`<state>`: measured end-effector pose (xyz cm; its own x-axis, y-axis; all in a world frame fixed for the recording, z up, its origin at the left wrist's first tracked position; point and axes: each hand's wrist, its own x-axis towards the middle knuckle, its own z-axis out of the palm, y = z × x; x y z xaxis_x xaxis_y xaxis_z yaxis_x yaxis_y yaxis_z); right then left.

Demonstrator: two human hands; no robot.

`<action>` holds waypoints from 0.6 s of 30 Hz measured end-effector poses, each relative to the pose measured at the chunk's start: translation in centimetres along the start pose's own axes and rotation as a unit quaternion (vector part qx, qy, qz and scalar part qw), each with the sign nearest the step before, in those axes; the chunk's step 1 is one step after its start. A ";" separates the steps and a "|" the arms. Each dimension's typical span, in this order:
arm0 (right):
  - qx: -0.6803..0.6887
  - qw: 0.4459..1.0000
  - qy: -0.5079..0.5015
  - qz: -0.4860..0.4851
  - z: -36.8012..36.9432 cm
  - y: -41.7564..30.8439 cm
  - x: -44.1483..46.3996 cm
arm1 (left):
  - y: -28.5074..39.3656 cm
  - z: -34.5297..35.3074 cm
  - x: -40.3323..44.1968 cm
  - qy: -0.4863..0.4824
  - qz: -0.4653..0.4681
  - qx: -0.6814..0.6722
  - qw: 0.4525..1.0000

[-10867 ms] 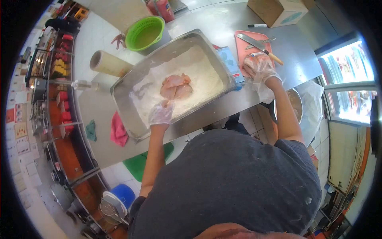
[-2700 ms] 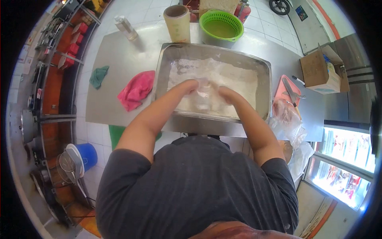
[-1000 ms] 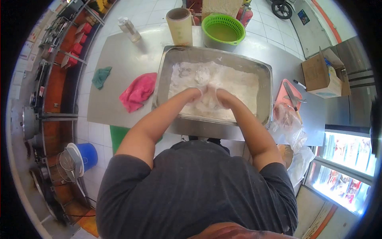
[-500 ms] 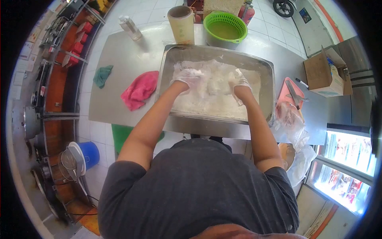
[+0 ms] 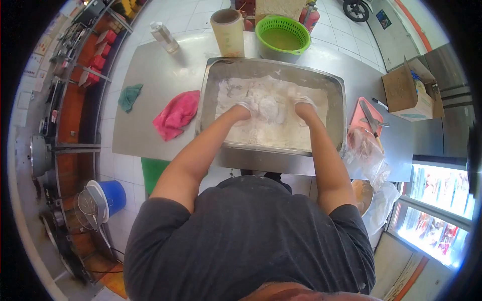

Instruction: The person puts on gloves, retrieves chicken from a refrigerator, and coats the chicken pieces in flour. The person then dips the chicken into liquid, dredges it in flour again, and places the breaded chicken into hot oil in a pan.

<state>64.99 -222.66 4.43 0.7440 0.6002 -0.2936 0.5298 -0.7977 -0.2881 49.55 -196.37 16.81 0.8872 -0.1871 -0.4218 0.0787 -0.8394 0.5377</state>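
Observation:
A deep metal pan (image 5: 335,115) holds a wide layer of white powder (image 5: 281,134) that looks like flour. Near its middle sits a powder-coated lump (image 5: 271,108) whose kind I cannot make out. My left hand (image 5: 247,106) reaches into the powder just left of the lump. To its right is my right hand (image 5: 304,103), also down in the powder. Both hands are whitened and seem to wear thin clear gloves. The fingers are blurred and blend into the powder, so their grip is hidden.
The pan stands on a metal table (image 5: 150,65). Left of it lie a pink cloth (image 5: 175,115) and a green cloth (image 5: 130,97). Behind stand a pale cylinder (image 5: 227,35), a green basket (image 5: 283,36) and a bottle (image 5: 164,37). A pink tray (image 5: 362,118) and cardboard box (image 5: 409,93) sit right.
My left hand has moved slightly right and nearer the lump. My right hand stays near the same spot. The powder between them has shifted and the central lump shows more plainly.

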 end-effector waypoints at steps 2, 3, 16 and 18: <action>0.172 0.983 -0.025 0.065 -0.4 -2.4 -2.5 | -0.5 0.1 -1.2 -0.018 -0.050 -0.157 0.986; 0.337 0.932 -0.049 0.124 -1.4 -4.5 -4.0 | -0.8 -0.1 -1.4 -0.034 -0.101 -0.310 0.945; 0.377 0.911 -0.164 -0.013 -10.6 -9.4 -9.7 | 1.7 1.9 0.2 -0.066 -0.147 -0.425 0.891; 0.299 0.944 -0.128 -0.050 -10.5 -8.4 -9.6 | 2.1 1.8 -0.2 -0.054 -0.113 -0.565 0.816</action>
<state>57.65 -222.31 19.25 0.5389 0.7263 -0.4266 0.2113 -0.6069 -0.7662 48.69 -198.97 16.70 0.7515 -0.1870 -0.6327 0.6577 0.1360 0.7409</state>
